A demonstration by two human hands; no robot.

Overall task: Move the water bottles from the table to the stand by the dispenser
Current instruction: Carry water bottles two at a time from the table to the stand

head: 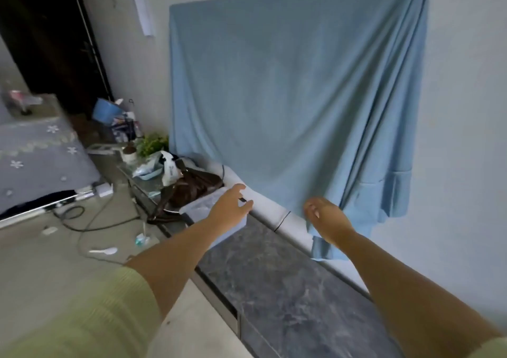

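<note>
Both hands, left hand (229, 206) and right hand (327, 220), fingers released, near blue cloth (288, 105).

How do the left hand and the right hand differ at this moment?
The left hand has its fingers spread above a clear plastic box; the right hand is loosely curled in front of the hanging blue cloth. The left hand reaches further forward than the right hand. Both hands are empty, and no bottle is visible near them.

Both my arms stretch forward from the bottom of the frame toward its centre. My left hand (230, 206) is spread, fingers loosely apart, holding nothing. My right hand (327, 220) hangs relaxed, fingers curled slightly downward, also empty. Pale green sleeves cover my upper arms.
</note>
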